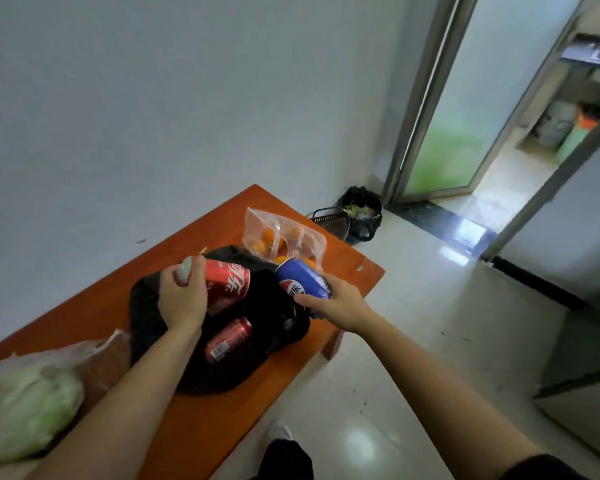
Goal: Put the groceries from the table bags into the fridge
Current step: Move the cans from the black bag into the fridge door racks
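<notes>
Both hands hold a soda can over the black bag (pixel 274 327) on the orange table (pixel 201 420).
At the left a cabbage (pixel 32 400) lies in a white bag. The left hand (pixel 182 299) curls around a red can (pixel 229 282), and a second red can (pixel 227 339) lies inside the black bag. The right hand (pixel 336 303) grips a blue can (pixel 300 278), with a clear bag of oranges (pixel 281 237) just behind.

A home is suggested by the grocery-laden counter (pixel 222 410) lower left, a lined bin (pixel 361 216) and a frosted sliding door (pixel 444 150) upper right.
</notes>
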`<act>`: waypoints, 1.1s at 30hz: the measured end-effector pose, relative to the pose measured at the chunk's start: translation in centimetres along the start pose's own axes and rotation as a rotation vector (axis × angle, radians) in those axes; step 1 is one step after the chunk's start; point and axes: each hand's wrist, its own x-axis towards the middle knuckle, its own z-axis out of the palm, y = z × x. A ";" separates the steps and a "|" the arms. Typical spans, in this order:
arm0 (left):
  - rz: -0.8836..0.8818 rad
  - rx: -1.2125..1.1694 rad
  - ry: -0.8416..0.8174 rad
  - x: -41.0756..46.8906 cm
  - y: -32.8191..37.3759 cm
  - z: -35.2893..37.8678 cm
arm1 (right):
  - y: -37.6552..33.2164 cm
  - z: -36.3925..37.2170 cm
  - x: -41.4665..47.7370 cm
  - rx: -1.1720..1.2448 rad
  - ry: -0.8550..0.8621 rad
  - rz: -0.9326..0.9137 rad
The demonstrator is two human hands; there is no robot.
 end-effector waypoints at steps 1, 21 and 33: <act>-0.037 -0.080 -0.032 -1.6 0.7 0.6 | 0.7 -1.5 -2.2 0.052 0.072 0.010; -0.236 -0.188 -1.587 -52.8 9.4 25.2 | 26.7 -26.7 -43.1 0.615 1.230 0.351; -0.107 -0.365 -1.934 -74.3 19.9 42.9 | 36.6 -51.2 -52.5 0.765 1.584 0.263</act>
